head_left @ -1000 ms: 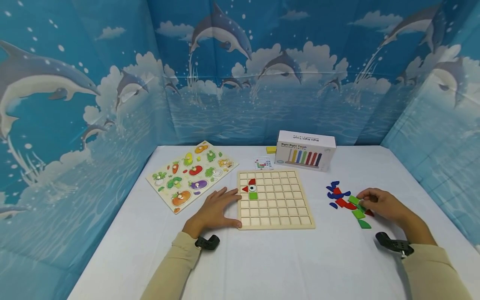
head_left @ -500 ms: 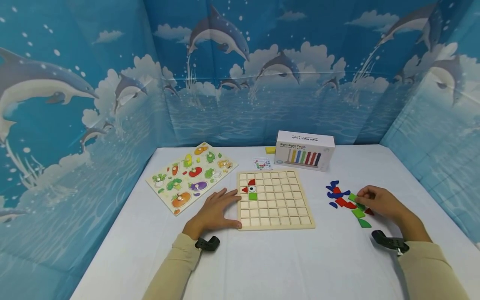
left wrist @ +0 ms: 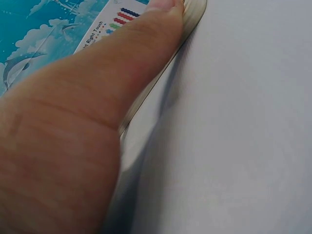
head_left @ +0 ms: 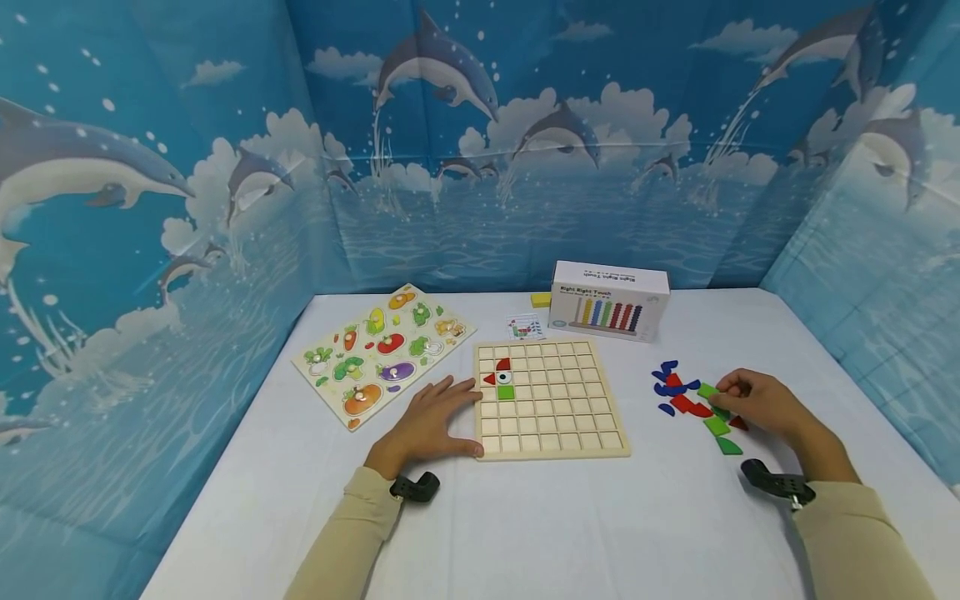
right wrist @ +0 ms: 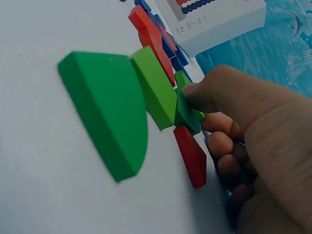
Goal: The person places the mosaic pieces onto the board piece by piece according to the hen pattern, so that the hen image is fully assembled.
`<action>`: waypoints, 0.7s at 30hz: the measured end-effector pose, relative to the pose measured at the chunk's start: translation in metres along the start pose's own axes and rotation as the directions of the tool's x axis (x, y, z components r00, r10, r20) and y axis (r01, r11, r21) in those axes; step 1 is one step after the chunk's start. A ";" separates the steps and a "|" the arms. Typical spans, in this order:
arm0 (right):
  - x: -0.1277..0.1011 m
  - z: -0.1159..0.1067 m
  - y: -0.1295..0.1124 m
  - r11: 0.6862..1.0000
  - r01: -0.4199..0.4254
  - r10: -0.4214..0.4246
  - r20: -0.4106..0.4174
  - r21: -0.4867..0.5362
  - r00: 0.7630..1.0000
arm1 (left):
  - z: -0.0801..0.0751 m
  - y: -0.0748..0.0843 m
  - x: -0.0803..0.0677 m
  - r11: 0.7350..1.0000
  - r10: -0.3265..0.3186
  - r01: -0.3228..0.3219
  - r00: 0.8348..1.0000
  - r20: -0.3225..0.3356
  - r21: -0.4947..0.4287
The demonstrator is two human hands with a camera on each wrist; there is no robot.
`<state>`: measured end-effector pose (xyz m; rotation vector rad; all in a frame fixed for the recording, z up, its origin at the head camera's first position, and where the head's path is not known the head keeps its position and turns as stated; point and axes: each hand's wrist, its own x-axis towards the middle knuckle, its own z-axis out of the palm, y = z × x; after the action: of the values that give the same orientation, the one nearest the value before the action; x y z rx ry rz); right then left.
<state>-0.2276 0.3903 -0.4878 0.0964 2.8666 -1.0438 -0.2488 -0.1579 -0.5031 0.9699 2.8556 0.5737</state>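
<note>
My left hand [head_left: 429, 422] rests at the left edge of the wooden grid board [head_left: 553, 454], fingers spread and thumb touching its near left corner. In the left wrist view the thumb [left wrist: 139, 53] lies along the board's rim. Set in the board are a red quarter-round piece [head_left: 503, 364], a red triangle [head_left: 490, 379], an eye tile [head_left: 504, 377] and a green square [head_left: 506, 392]. My right hand [head_left: 765, 404] is at the loose pieces, thumb and curled fingers pinching a dark green block [right wrist: 185, 113]. A light green block [right wrist: 155, 87] and a red block [right wrist: 191, 156] lie beside it.
Blue pieces [head_left: 670, 390] and red pieces [head_left: 681, 404] lie left of the right hand. Behind the board are a pattern card [head_left: 525, 326], a printed box [head_left: 609, 302] and a yellow block [head_left: 541, 300]. A vegetable puzzle [head_left: 386, 354] lies at the left.
My right hand has shifted slightly away from me and to the left, staying among the green pieces. The left hand keeps its place at the board.
</note>
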 end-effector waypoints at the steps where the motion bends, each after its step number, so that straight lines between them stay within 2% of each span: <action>1: 0.000 0.000 0.000 1.000 -0.004 0.004 -0.004 -0.003 1.000 | 0.000 0.000 0.000 1.000 0.002 -0.002 1.000 -0.002 -0.001; 9: 0.001 0.003 0.002 0.999 -0.033 0.032 -0.033 -0.027 0.999 | -0.002 0.002 -0.001 1.000 -0.002 0.002 1.000 0.002 -0.013; 21: 0.001 0.005 0.002 0.998 -0.027 0.023 -0.070 -0.052 0.997 | -0.001 0.001 0.000 1.000 -0.012 0.013 1.000 0.008 -0.012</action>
<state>-0.2282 0.3887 -0.4927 0.1675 2.9449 -0.9784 -0.2486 -0.1574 -0.5017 0.9498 2.8464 0.5834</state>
